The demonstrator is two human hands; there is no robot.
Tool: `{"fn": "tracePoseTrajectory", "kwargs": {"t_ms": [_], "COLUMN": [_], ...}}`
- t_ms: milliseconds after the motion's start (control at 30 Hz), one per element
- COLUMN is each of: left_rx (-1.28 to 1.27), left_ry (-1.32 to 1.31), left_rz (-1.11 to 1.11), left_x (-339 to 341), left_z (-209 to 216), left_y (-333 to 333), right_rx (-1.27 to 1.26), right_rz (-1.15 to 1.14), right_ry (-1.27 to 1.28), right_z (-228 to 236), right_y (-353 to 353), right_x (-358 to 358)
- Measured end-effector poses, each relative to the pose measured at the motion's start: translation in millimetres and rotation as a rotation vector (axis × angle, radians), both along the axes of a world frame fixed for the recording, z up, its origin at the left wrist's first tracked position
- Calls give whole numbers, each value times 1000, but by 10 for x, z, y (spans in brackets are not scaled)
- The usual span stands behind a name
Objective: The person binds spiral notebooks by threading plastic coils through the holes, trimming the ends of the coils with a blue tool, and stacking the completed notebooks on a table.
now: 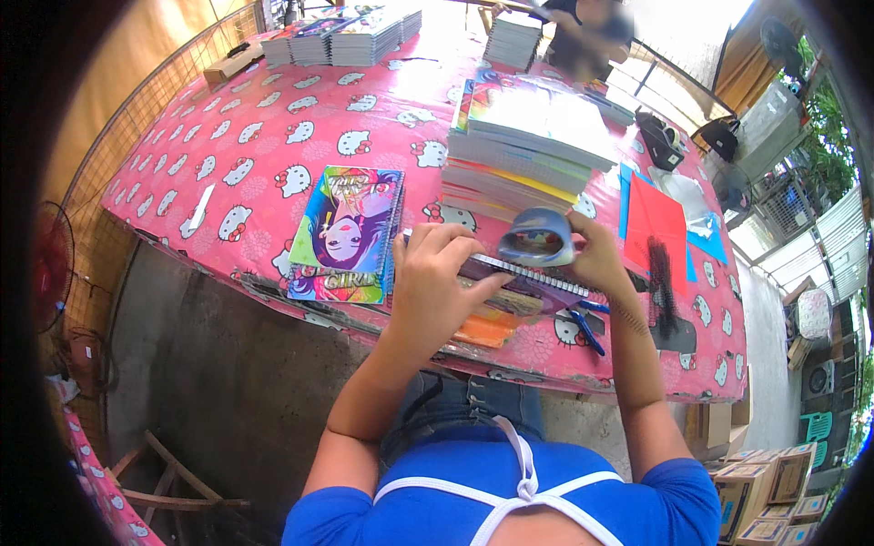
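My left hand point(442, 271) grips the left end of a spiral notebook point(533, 276), with its thumb along the near side. At the other end, my right hand point(594, 255) is closed on the notebook, its fingers partly hidden. A row of punched holes with coil runs along the edge facing me, and loose coil trails by my right wrist. A shiny bluish rounded piece point(537, 238) stands just behind the notebook; I cannot tell what it is. Blue-handled pliers point(585, 329) lie below my right hand. An orange printed sheet or cover point(485, 329) lies under the notebook.
Colourful spiral notebooks point(344, 232) lie to the left. A tall paper stack point(533, 136) stands ahead. Black coils point(660, 287) and a red sheet point(654, 223) are at right. Notebook stacks point(364, 38) and a person point(587, 36) are at the far side of the pink table point(273, 136).
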State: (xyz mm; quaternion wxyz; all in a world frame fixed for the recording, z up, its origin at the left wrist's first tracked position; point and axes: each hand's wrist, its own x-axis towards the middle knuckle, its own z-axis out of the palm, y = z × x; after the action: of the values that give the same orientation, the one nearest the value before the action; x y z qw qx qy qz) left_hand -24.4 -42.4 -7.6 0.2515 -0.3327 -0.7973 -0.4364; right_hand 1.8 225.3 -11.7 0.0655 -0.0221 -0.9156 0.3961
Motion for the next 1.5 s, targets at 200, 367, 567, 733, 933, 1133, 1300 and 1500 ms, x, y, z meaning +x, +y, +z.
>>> {"fn": "tracePoseTrajectory", "kwargs": {"t_ms": [200,367,567,733,933,1133,1300,1500], "left_rx": [22,195,555,714,718,857,880,667], "left_ry": [-35,-153,-511,-558,-617,-850,-75,-137], "left_rz": [62,1,-182,-210,-270,-430,-478,-310], "left_x": [-32,-88,-77,-86,-132,-230,-307,-245], "left_z": [69,-92,-153,-272,-379,-157,309,286], "left_y": [-120,-179,-233,-295,-409,-366,-499,-730], "right_rx": [-294,-883,-689,-325,-19,513,482,473], "right_rz": [69,314,168,202,129,-88,-156,-275], "right_ry": [32,126,27,75,20,57,248,100], "right_z": [46,84,315,41,68,-484,-651,-593], "right_y": [-192,-317,-614,-514,-655,-206,-88,162], "right_x": [-41,-9,-97,-387,-373,118,631,1374]}}
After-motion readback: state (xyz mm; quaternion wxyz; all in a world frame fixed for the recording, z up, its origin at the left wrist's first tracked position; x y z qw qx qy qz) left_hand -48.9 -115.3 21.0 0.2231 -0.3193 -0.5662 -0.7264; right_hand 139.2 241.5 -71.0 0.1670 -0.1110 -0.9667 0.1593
